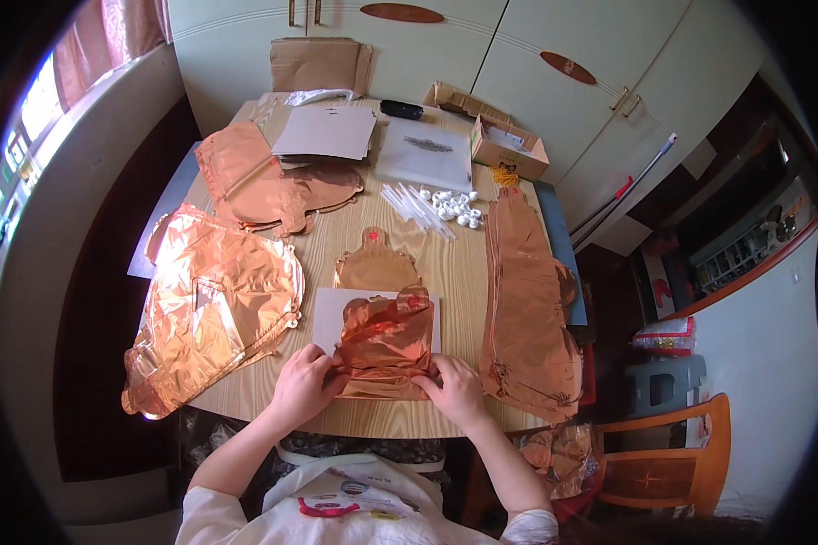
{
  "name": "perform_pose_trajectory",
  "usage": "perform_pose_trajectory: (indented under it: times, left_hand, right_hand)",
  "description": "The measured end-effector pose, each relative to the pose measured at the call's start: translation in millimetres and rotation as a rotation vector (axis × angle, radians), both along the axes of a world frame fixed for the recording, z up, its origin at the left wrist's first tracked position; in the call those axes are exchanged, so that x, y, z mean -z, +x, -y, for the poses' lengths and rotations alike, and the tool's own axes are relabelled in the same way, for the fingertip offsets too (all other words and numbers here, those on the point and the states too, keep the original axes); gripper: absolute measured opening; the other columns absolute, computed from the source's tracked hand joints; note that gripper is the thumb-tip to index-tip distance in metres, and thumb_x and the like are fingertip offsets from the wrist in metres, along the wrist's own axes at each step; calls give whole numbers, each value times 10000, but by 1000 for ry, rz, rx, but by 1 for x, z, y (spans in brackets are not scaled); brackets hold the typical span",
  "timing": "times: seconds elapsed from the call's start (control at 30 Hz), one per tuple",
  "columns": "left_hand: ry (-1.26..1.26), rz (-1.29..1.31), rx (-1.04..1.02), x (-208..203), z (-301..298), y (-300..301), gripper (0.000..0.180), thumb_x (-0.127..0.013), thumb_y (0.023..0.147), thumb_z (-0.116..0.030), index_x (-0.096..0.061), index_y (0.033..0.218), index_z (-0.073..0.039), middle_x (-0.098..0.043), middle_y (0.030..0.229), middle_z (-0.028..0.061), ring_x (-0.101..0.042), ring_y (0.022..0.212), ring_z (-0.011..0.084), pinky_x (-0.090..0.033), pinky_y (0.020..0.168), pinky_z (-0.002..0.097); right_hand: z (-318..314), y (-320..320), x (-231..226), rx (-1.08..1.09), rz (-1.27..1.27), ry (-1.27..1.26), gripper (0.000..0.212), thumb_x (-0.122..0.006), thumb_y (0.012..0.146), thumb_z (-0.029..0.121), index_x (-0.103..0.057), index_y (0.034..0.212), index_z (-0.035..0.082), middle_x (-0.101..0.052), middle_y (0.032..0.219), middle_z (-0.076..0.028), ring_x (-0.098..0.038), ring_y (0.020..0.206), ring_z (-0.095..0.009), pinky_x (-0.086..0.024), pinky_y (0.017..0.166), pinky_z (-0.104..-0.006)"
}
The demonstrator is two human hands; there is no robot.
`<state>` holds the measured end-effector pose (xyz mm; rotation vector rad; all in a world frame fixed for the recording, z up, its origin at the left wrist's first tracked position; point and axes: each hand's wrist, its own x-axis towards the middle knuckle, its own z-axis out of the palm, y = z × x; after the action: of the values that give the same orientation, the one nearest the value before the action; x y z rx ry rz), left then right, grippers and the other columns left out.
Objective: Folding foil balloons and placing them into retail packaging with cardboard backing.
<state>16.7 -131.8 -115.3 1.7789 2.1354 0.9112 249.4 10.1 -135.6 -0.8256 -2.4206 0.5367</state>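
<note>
In front of me a copper-coloured foil balloon (386, 341), flat and partly folded, lies over a sheet of white card (328, 313). My left hand (305, 383) pinches its lower left edge. On the opposite side, my right hand (455, 389) grips the lower right edge between thumb and fingers. Red marks show on the foil's upper part. Just beyond the card is another foil piece (377, 268), with a scalloped edge and a tab with a red spot.
Shiny foil balloons (218, 304) spread over the table's left side, with a matte foil stack (527, 309) at right. Farther back are white cards (325, 133), clear straws (416, 211), white plastic pieces (454, 207), a clear bag (424, 156) and an open carton (511, 150). A wooden chair (663, 454) stands right.
</note>
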Motion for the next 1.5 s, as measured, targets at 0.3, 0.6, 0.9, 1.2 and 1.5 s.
perform_pose_trajectory:
  times: [0.3, 0.6, 0.9, 1.2, 1.5]
  left_hand:
    - [-2, -80, -23, 4, -5, 1, 162, -678, 808, -159, -622, 784, -9, -546, 831, 143, -587, 774, 331, -497, 709, 414]
    - [41, -102, -35, 9, -4, 3, 144, -660, 818, -138, -610, 787, -6, -536, 832, 135, -582, 789, 315, -502, 718, 401]
    - [60, -238, -46, 12, -4, 9, 115, -642, 825, -120, -592, 798, -20, -518, 827, 122, -562, 786, 286, -502, 710, 372]
    - [24, -221, -103, 16, -2, 13, 149, -648, 816, -105, -568, 911, -23, -523, 937, 153, -562, 842, 325, -488, 748, 399]
    - [-65, -373, 357, -6, 11, 73, 803, -537, 843, -627, -476, 1346, -4, -412, 1437, 219, -341, 1367, 410, -256, 1117, 539]
  right_hand:
    - [-8, -9, 0, 21, 61, -79, 336, -710, 825, 362, -573, 956, 84, -627, 792, -68, -634, 715, -268, -501, 619, -393]
    - [-17, -13, -10, -19, 215, -193, 378, -655, 855, 439, -564, 864, 73, -601, 801, -68, -634, 703, -280, -504, 597, -397]
    - [-12, -17, -9, 0, 334, -63, 357, -588, 908, 418, -524, 888, 68, -586, 872, -97, -652, 696, -332, -519, 566, -458]
    - [-6, -21, -8, 25, 370, 81, 321, -563, 931, 385, -511, 934, 68, -595, 848, -108, -653, 595, -325, -523, 474, -433]
    - [-3, -20, -7, 16, 383, 234, 641, -540, 940, 396, -304, 1453, 92, -567, 798, -110, -635, 547, -267, -521, 430, -395]
